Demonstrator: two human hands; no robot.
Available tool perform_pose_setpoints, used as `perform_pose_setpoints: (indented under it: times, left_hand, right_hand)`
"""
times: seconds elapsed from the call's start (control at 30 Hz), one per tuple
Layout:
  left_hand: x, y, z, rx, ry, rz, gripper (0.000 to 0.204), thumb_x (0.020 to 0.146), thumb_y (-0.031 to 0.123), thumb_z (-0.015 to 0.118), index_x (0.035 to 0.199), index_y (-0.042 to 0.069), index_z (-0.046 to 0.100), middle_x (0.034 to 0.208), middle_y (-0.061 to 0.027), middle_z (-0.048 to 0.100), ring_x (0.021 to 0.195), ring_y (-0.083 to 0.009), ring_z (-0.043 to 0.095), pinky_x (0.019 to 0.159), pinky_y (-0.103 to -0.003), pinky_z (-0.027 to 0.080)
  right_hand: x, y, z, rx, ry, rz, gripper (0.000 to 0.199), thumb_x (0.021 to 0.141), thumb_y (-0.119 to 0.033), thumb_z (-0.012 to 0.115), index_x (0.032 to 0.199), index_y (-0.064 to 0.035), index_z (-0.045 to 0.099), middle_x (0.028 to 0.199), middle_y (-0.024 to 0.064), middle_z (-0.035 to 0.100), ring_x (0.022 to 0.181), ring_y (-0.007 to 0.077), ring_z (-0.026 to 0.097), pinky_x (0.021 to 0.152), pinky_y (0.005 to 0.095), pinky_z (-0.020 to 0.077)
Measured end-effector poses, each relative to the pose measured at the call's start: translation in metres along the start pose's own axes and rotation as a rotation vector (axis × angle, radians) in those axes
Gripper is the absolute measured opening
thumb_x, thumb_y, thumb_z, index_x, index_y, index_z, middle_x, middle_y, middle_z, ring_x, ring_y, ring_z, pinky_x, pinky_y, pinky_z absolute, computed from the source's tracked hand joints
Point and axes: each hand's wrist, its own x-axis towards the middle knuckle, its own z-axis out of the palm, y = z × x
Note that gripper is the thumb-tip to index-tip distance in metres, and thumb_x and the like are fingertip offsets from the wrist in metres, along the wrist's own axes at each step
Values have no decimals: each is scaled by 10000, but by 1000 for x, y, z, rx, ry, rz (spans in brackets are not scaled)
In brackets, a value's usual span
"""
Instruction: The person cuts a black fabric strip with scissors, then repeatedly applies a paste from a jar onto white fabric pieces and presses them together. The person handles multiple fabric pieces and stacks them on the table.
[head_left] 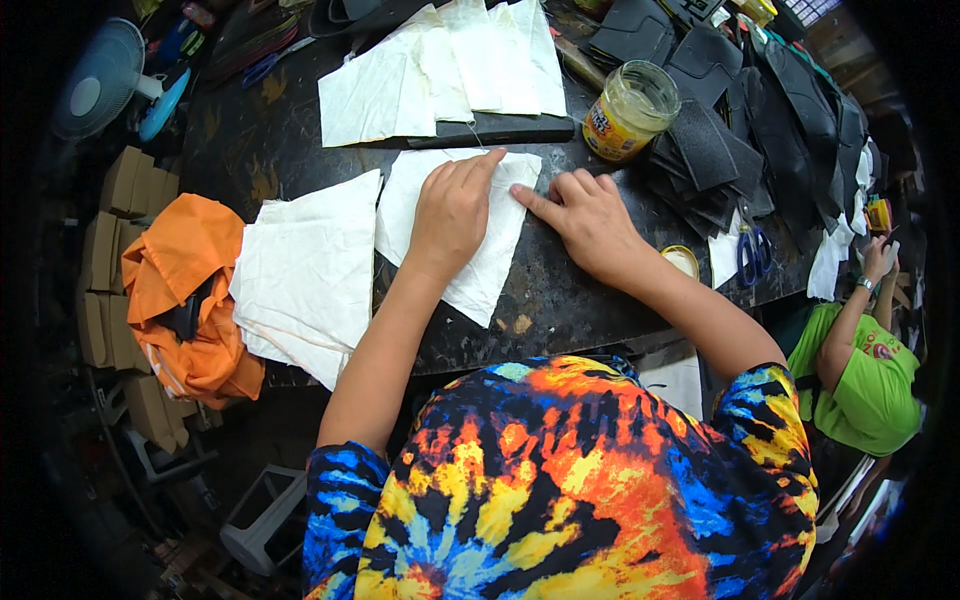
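A white cloth piece [500, 235] lies on the dark work table. My left hand [450, 215] rests palm down on it, fingers stretched toward its far edge. Over the table just right of the cloth is my right hand [595, 225]; its thumb reaches out to the cloth's right edge while its other fingers bend, apart from the thumb. I see nothing held in either hand. To the left lies a stack of white cloth pieces [305, 265]. More white cloth pieces [440, 75] overlap in a row beyond my hands, partly on a dark flat block [510, 130].
An open glass jar with a yellow label [630, 110] stands beyond my right hand, near black sheet pieces [705, 150]. Blue-handled scissors [752, 255] and a round lid [681, 262] lie rightward. Orange fabric [190, 290] sits left. A person in green [855, 370] works at right.
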Motion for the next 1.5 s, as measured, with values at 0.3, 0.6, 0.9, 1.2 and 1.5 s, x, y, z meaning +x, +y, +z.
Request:
perform_pose_setpoints:
  times: [0.3,0.6,0.9,1.2,1.5]
  left_hand:
    - [0,2,-4,-54,-34,-38,512,921,-8,662,1427,34,600,1266,-165,712,1174,-352,661,1057,-465,475]
    - [-3,5,-63,224,-5,-425,873,742,128,914,1485,-32,484,1386,-248,627,1271,-435,598,1101,-468,477]
    - [1,-19,-94,-444,-52,-565,309,874,10,752,1176,-9,693,1154,-134,730,1132,-228,689,1022,-353,521]
    - [76,-166,-165,-110,402,-529,549,900,237,840,1362,14,645,1191,-193,744,1089,-285,727,943,-392,569]
    - [-35,-87,-214,168,45,-677,449,895,94,798,1319,13,672,1247,-185,720,1076,-271,720,914,-358,582]
  right_hand:
    - [14,16,3,-3,107,29,533,860,-42,653,1387,-114,682,1044,86,616,1014,274,605,836,419,451]
    - [21,7,0,156,274,68,609,828,45,575,1430,-34,609,1142,165,655,1032,362,640,908,458,517]
    - [-11,-27,-20,649,143,271,860,913,-128,758,1652,-84,320,1426,240,564,1281,411,573,1111,460,449]
    - [-25,-39,-4,295,-32,123,960,879,-380,816,1663,-123,325,1636,205,423,1511,392,420,1255,561,298]
    - [-18,-56,-12,315,-135,87,909,923,-348,773,1677,-145,309,1689,189,362,1574,388,328,1285,568,238]
